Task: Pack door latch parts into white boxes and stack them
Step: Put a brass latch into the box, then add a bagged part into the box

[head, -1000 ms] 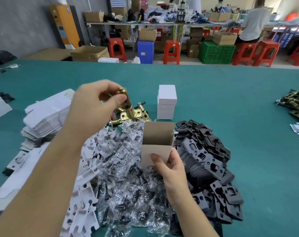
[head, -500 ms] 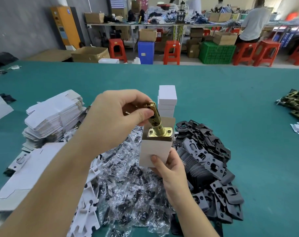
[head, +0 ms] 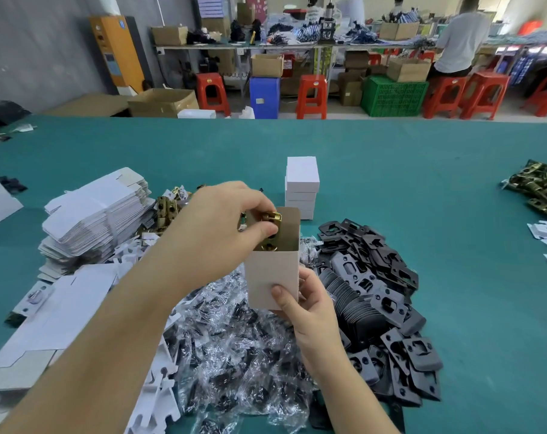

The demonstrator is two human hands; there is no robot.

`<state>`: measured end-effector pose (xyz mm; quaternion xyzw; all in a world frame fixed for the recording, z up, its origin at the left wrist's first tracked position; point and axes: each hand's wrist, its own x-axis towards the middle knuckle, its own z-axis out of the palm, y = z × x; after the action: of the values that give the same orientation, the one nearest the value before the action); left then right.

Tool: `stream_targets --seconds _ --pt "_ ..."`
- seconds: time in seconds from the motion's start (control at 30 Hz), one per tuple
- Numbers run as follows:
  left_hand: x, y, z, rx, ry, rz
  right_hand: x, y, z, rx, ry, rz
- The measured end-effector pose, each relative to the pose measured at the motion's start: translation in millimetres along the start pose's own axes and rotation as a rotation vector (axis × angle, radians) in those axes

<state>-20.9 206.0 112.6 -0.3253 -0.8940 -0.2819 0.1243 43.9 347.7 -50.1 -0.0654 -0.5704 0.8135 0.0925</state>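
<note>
Brass latch point(head: 270, 228) is pinched by left hand point(head: 222, 227), half inside white box point(head: 273, 270) (gripped by right hand point(head: 309, 308)); box should be kept upright, latch lowered straight.

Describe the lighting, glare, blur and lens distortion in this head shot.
Head view: even, soft light with faint shadows; wide-angle bending curves the green table's far edge; glare sparkles on the clear plastic bags; the brass latch gleams between the left hand and the open white box, held by the right hand; the background looks softer.
</note>
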Motion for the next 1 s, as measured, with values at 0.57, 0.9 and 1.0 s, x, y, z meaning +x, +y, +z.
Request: stream_targets --seconds 0.57,0.9,1.0 --pt "-8 -20 4 0.039 -0.206 -0.012 -2 2 -2 0.053 -0.070 0.017" --pt "-4 -43 7 0.208 -0.202 -0.040 -2 8 -1 -0.170 -0.059 -0.043" --pt "-8 -51 2 0.077 -0.084 -0.066 -2 8 -1 -0.238 -0.069 -0.064"
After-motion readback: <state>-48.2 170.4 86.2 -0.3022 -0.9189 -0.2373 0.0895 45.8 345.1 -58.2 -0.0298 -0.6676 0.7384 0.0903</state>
